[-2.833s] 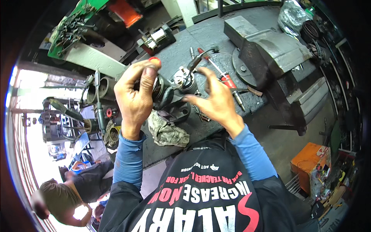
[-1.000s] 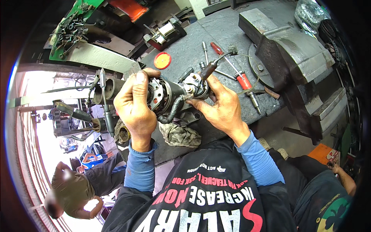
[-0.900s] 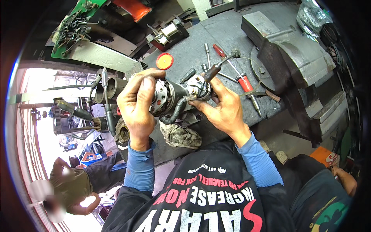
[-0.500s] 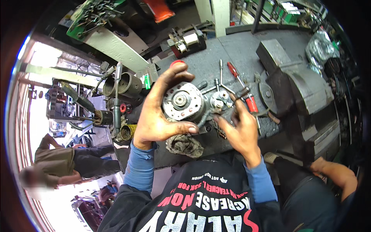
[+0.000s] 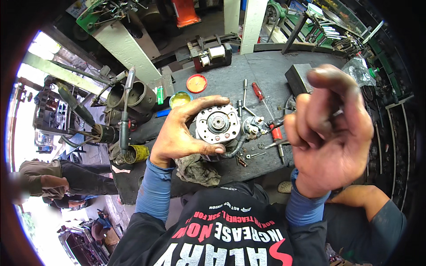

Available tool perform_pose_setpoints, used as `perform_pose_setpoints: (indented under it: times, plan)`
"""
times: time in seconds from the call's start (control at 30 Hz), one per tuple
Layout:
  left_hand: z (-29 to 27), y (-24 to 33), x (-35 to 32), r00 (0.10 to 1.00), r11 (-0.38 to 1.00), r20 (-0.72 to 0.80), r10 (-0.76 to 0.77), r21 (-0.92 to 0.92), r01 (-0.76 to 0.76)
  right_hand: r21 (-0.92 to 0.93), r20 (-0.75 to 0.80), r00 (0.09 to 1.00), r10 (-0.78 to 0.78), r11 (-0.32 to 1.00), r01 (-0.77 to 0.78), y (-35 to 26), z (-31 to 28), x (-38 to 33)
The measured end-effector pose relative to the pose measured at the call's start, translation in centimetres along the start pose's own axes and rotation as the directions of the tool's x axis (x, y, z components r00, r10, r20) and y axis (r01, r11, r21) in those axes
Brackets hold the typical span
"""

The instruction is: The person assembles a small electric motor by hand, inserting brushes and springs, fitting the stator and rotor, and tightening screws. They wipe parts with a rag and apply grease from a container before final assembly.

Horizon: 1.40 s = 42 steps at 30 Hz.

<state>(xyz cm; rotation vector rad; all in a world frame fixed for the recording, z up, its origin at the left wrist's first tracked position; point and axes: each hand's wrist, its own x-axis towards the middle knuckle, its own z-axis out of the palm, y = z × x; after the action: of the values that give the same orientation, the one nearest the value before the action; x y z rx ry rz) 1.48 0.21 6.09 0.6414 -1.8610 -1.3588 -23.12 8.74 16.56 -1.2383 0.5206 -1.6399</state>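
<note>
My left hand (image 5: 174, 136) is wrapped around a round metal motor (image 5: 205, 129), thumb below and fingers above. Its pale end face has a ring of holes and a shaft in the middle. At the motor's right side sits a smaller metal part with terminals (image 5: 254, 126), joined by a thick dark cable (image 5: 240, 145). My right hand (image 5: 330, 137) is raised close to the camera, apart from the motor. Its palm shows bare, the index finger bent above the other curled fingers. Part of the bench behind it is hidden.
A red-handled screwdriver (image 5: 257, 91), a socket extension (image 5: 245, 91) and a small wrench (image 5: 255, 155) lie on the bench. A crumpled rag (image 5: 197, 172) rests at the near edge. An orange-filled lid (image 5: 196, 83) lies beyond the motor. Another person's arm (image 5: 361, 199) is at right.
My right hand has lifted from beside the terminals, moving right and closer to the camera. The left hand still holds the motor. The view has shifted, uncovering the lid and the small wrench.
</note>
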Motion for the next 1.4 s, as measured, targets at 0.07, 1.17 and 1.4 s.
perform_pose_setpoints:
  times: [0.07, 1.17, 1.4]
  plan:
    - [-0.1, 0.0, 0.1, 1.0, 1.0, 0.005, -0.007, 0.018, 0.007, -0.032, -0.05, 0.999, 0.017, 0.999, -0.019, 1.0, 0.5, 0.4]
    - [1.2, 2.3, -0.4, 0.993, 0.965, -0.114, -0.042, 0.251, 0.069, -0.336, 0.175, 0.633, 0.754, 0.65, -0.681, 0.8, -9.3, -6.4]
    - [1.3, 1.6, -0.5, 0.987, 0.99, -0.145, -0.062, 0.115, 0.079, -0.567, -0.417, 0.682, 0.601, 0.414, -0.712, 8.2, -10.3, -11.2]
